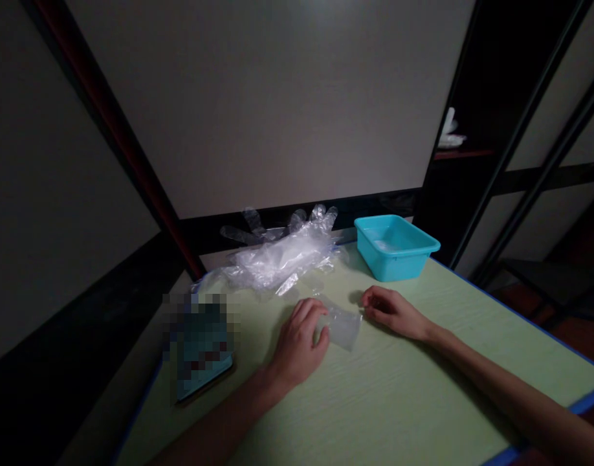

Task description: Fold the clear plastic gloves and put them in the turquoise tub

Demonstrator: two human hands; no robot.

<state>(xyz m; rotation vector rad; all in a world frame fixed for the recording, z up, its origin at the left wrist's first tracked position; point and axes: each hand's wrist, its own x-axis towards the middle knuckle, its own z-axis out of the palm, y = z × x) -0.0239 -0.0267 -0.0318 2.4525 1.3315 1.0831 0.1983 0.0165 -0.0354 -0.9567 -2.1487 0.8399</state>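
Observation:
A clear plastic glove (pixel 344 327) lies flat on the pale green table, between my two hands. My left hand (pixel 301 340) rests at its left edge, fingers bent and thumb apart, with nothing seen in its grasp. Just right of the glove, my right hand (pixel 390 312) is curled on its side; whether its fingertips hold anything is too dim to tell. Behind my hands lies a heap of crumpled clear plastic gloves (pixel 282 259), some of their fingers sticking up against the wall.
A turquoise basin (pixel 398 262) stands at the table's back right. At the left edge a blurred-out teal object (pixel 204 356) lies on the table (pixel 365 408). A pale panel (pixel 287 110) rises behind, with dark shelving at the right.

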